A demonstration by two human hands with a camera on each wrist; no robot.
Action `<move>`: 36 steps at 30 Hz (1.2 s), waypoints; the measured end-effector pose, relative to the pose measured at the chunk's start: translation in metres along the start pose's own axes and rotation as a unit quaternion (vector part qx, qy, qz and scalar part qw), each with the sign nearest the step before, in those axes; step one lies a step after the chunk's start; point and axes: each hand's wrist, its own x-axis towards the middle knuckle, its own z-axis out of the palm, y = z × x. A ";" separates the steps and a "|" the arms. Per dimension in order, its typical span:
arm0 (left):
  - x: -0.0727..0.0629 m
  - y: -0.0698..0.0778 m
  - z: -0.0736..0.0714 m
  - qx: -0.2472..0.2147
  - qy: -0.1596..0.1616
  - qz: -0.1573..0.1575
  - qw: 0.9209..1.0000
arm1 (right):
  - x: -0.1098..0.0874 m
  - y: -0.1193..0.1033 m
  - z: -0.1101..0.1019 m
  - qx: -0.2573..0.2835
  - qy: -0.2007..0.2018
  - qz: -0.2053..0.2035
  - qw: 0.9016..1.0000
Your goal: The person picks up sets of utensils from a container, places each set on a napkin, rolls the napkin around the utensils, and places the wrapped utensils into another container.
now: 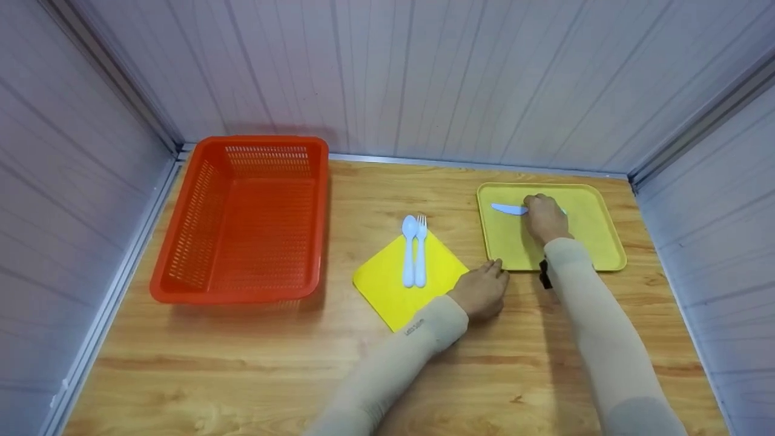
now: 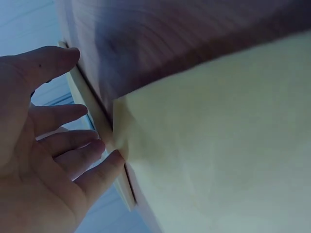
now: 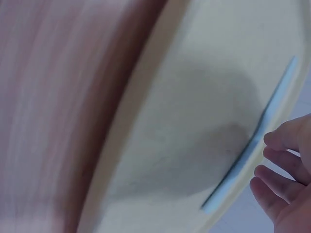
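A light-blue knife (image 1: 508, 209) lies on the yellow tray (image 1: 587, 242). My right hand (image 1: 545, 219) is over the knife's middle and hides part of it in the head view. From the right wrist, the loosely bent fingers of that hand (image 3: 286, 167) show close beside the knife (image 3: 252, 141), not wrapped round it; contact is hard to tell. My left hand (image 1: 482, 290) is at the tray's near left corner, fingers relaxed. It also overlaps the right corner of a yellow napkin (image 1: 381, 275). A light-blue spoon (image 1: 408, 248) and fork (image 1: 421, 251) lie side by side on that napkin.
An orange-red plastic basket (image 1: 242, 297) with slotted sides stands on the left of the wooden table (image 1: 242, 375). Pale panelled walls (image 1: 387, 79) enclose the table at the back and on both sides.
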 end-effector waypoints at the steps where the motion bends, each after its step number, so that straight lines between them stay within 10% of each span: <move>1: 0.000 0.001 0.000 0.001 -0.003 0.000 1.000 | -0.001 0.001 0.001 -0.004 0.000 0.000 1.000; 36: -0.005 0.001 -0.002 0.007 0.023 0.003 1.000 | -0.010 0.018 0.015 -0.142 0.111 -0.128 0.975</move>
